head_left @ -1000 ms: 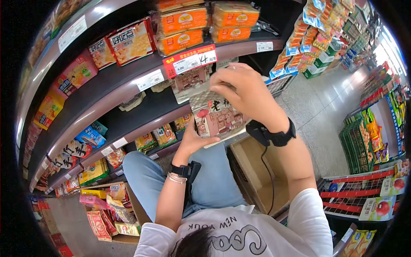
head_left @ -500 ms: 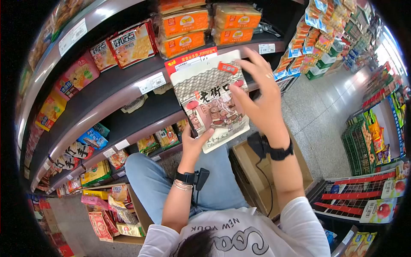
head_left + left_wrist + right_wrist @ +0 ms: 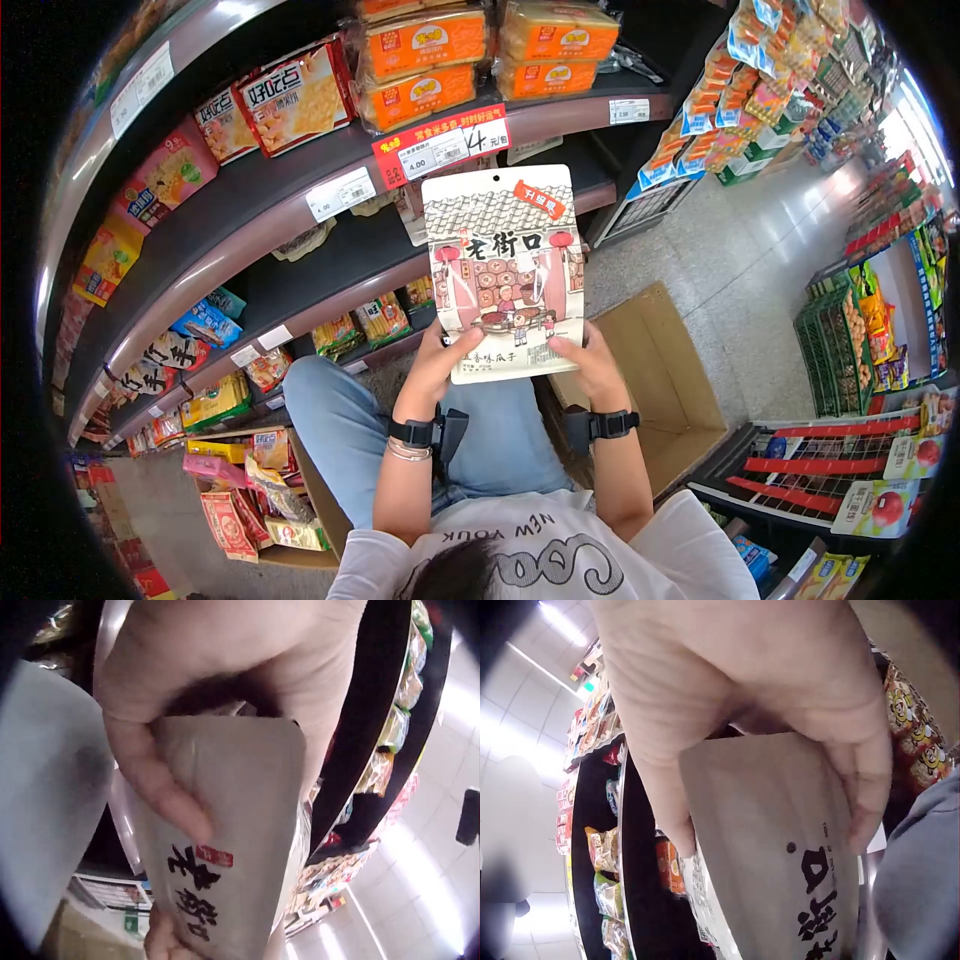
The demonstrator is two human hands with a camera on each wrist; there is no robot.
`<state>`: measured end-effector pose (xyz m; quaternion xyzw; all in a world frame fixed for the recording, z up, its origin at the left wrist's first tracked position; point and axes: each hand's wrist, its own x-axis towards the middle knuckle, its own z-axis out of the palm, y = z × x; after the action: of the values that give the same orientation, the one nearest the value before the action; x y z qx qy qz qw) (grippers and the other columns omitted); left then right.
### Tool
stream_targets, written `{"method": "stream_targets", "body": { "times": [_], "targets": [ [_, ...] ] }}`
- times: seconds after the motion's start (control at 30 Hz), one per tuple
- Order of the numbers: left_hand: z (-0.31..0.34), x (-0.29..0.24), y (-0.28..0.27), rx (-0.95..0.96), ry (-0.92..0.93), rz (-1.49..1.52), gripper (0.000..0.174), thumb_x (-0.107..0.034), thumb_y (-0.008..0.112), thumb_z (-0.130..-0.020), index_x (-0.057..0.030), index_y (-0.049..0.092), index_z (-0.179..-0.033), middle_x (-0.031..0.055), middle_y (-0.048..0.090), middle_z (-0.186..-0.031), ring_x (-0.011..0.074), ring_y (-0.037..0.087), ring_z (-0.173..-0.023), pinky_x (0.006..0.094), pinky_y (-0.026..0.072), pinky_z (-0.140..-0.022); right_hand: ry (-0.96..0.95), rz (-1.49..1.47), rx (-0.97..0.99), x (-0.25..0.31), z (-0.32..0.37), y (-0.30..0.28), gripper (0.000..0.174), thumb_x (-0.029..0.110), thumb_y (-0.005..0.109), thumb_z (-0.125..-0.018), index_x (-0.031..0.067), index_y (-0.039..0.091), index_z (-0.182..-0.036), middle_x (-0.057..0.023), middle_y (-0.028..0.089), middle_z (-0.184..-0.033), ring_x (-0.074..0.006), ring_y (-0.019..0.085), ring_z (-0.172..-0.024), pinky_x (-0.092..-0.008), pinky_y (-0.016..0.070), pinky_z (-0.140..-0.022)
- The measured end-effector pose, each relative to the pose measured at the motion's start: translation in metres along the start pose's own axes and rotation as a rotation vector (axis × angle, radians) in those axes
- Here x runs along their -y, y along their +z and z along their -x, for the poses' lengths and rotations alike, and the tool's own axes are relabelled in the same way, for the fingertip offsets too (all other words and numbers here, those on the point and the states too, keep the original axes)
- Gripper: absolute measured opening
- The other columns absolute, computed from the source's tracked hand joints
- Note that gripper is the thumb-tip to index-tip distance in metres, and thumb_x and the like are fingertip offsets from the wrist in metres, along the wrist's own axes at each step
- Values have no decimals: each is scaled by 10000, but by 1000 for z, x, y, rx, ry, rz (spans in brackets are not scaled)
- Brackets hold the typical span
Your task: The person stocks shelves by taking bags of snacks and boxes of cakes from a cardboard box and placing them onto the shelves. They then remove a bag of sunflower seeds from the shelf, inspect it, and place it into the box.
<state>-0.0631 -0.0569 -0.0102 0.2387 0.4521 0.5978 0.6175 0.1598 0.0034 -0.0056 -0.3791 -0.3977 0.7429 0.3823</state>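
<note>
A white snack bag (image 3: 505,270) with a tiled-roof and street picture stands upright, printed front toward the head camera, above the person's knees. The left hand (image 3: 432,368) grips its lower left corner, thumb on the front. At the lower right corner the right hand (image 3: 590,366) holds it the same way. Both wrist views show the bag's plainer side: the left hand (image 3: 225,690) wraps one end of the bag (image 3: 225,780), and the right hand (image 3: 757,697) pinches the bag (image 3: 772,825) between thumb and fingers.
Curved shelves (image 3: 300,200) with packaged snacks run along the left and front. An open cardboard box (image 3: 660,370) lies right of the knees; another box of packets (image 3: 265,490) is at lower left. Hanging snack packs (image 3: 720,90) and a green crate (image 3: 835,345) are on the right.
The right hand has come down from the bag's top to its lower right corner. The bag has turned from tilted to nearly straight, facing the head camera.
</note>
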Motion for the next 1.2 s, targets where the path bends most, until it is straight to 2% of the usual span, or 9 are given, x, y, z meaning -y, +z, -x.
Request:
{"method": "stream_targets", "body": {
  "times": [0.3, 0.5, 0.6, 1.07, 1.2],
  "targets": [
    [-4, 5, 1, 89, 37, 4, 677, -207, 769, -787, 29, 422, -1318, 106, 562, -1237, 177, 539, -1113, 321, 424, -956, -53, 55, 16, 4, -1, 2, 552, 83, 752, -767, -36, 512, -1250, -95, 609, -1125, -153, 564, -1019, -291, 440, -912],
    [-4, 7, 11, -76, 119, -52, 728, -126, 818, -709, 22, 424, -1302, 113, 570, -1209, 176, 548, -1093, 320, 434, -948, -73, 77, -4, -4, -1, 1, 549, 91, 759, -765, -30, 519, -1243, -90, 604, -1134, -155, 558, -1025, -292, 435, -918],
    [-3, 2, 14, -99, 126, -47, 754, -93, 833, -671, 22, 427, -1296, 117, 574, -1199, 180, 558, -1083, 317, 453, -930, -80, 102, 4, -6, 0, 2, 543, 97, 762, -766, -21, 524, -1240, -82, 600, -1141, -153, 552, -1033, -297, 432, -922],
    [4, -1, 10, -140, 142, -65, 676, 3, 802, -675, 14, 472, -1265, 109, 595, -1176, 167, 584, -1048, 310, 486, -897, -73, 158, 35, -4, 6, 8, 533, 108, 757, -773, -11, 525, -1238, -79, 587, -1162, -159, 547, -1054, -309, 430, -927],
    [8, -6, 3, -110, 122, -44, 647, 23, 799, -668, 13, 498, -1241, 101, 624, -1126, 163, 611, -993, 312, 501, -873, -4, 141, 82, 7, 12, 16, 637, 59, 777, -735, -28, 459, -1280, -92, 563, -1205, -169, 540, -1090, -322, 433, -948]
  ]
}}
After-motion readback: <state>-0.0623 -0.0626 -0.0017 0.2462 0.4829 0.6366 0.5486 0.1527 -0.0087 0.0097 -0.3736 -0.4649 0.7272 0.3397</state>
